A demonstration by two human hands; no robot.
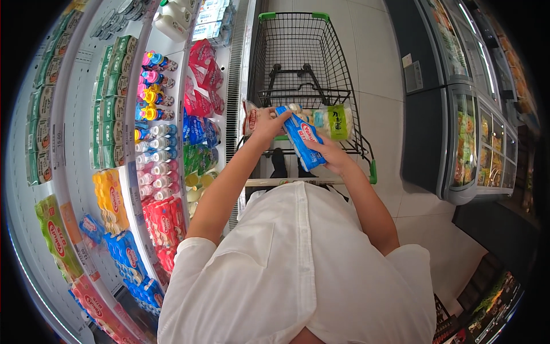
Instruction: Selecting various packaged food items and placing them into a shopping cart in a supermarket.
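A blue multipack of Yakult bottles (299, 136) is held slantwise in front of me, over the near end of a shopping cart. My left hand (270, 124) grips its upper left end, with the thumb across the wrap. Around its lower right side my right hand (331, 154) is closed, thumb on the front. Just beyond the pack, a bag with a green label (339, 122) rests in the child-seat area of the cart. Beside my left hand sits a clear bag with red print (251, 117). Pale packed goods between them are partly hidden.
The black wire cart basket (300, 47) extends ahead. To the left, a refrigerated shelf (144, 180) carries red multipacks (161, 221), yellow Yakult packs (111, 198) and green-wrapped cartons (112, 109). Grey freezer cabinets (423, 142) stand on the right beyond the tiled floor (378, 120).
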